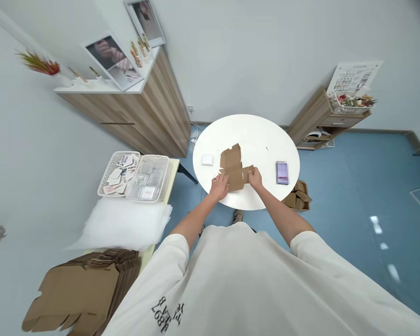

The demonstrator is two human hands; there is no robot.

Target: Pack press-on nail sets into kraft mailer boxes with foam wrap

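A brown cardboard box blank, partly unfolded with its lid panel spread away from me, lies on the round white table. My left hand grips the blank's left side near the front edge. At its right side flap, my right hand pinches the cardboard between thumb and fingers. Left of the blank sits a small white square pack. A phone-sized item with a purple, blurred face lies at the table's right.
On the side table at left are white baskets of small packs and cards, white foam sheets and stacked flat cardboard blanks. A carton of cardboard pieces stands on the floor, right. Wooden cabinets line the wall.
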